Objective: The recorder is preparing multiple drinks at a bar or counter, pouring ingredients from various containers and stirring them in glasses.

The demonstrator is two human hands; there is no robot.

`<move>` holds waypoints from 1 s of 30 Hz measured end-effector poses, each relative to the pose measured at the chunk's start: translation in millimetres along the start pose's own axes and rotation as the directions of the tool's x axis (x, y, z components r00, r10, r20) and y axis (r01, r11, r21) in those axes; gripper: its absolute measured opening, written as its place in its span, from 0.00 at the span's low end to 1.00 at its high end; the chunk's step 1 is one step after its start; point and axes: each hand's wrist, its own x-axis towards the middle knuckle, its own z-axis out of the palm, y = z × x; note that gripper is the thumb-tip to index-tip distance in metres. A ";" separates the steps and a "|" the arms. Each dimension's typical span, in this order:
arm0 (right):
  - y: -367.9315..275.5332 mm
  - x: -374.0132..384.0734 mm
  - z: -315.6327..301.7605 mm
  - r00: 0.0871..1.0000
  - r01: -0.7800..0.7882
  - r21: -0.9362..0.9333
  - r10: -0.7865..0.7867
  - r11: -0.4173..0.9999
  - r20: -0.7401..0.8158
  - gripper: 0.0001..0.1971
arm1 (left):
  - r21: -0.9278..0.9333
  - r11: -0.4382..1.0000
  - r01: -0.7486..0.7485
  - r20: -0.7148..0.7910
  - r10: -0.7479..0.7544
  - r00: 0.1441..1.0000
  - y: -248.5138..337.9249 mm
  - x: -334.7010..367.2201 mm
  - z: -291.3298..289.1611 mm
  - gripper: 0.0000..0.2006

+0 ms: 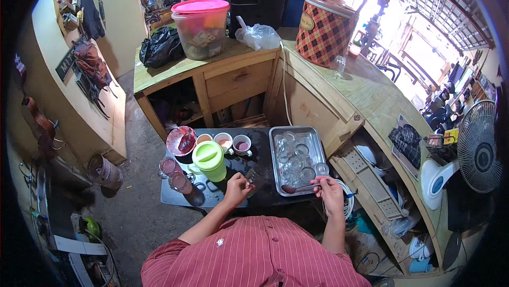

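My right hand (330,194) pinches a spoon (302,186) by its handle; the spoon's bowl looks brown and lies over the near rim of a metal tray (272,151). Several clear glass jars (302,150) fill that tray. My left hand (237,189) is closed around a small clear glass (251,175), partly hidden by my fingers, above the dark table (260,199). Left of it stands a lidded light-green pitcher (210,162). Behind the pitcher are white cups, one (242,145) with dark contents. Glass mugs (180,182) with brownish contents stand to its left.
A pink bowl (174,137) holding a dark red packet sits at the table's far left. Beyond is a wooden counter (241,59) with a pink-lidded tub (200,29) and a plaid cooler (327,29). On the right are shelves (371,183) and a fan (480,154).
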 end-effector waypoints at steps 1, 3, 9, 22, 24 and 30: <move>3.8 -2.9 -1.0 0.999 -0.042 0.025 0.043 0.999 -0.022 0.11 | -0.006 0.998 0.066 -0.065 -0.066 0.996 -12.2 -3.5 6.3 0.12; 14.8 -8.1 -5.3 0.996 -0.066 0.094 0.071 0.993 -0.054 0.11 | 0.023 0.987 0.162 -0.146 -0.157 0.977 -16.6 -5.7 12.4 0.14; 31.9 -5.9 4.8 0.990 -0.077 0.223 0.101 0.972 -0.095 0.12 | 0.043 0.990 0.131 -0.262 -0.115 0.958 -40.8 -10.4 19.6 0.15; 55.4 31.5 55.0 0.974 -0.116 0.453 0.191 0.884 -0.124 0.13 | 0.032 0.954 0.297 0.063 -0.299 0.952 -60.5 -22.1 -1.2 0.11; 58.9 42.9 66.8 0.975 -0.115 0.455 0.187 0.883 -0.117 0.13 | -0.011 0.990 0.143 0.123 -0.141 0.982 -56.7 -21.8 -11.0 0.14; 94.1 89.0 121.5 0.994 0.050 0.213 -0.028 0.976 -0.108 0.12 | -0.029 0.977 0.209 0.210 -0.199 0.957 -58.4 -29.8 -38.7 0.30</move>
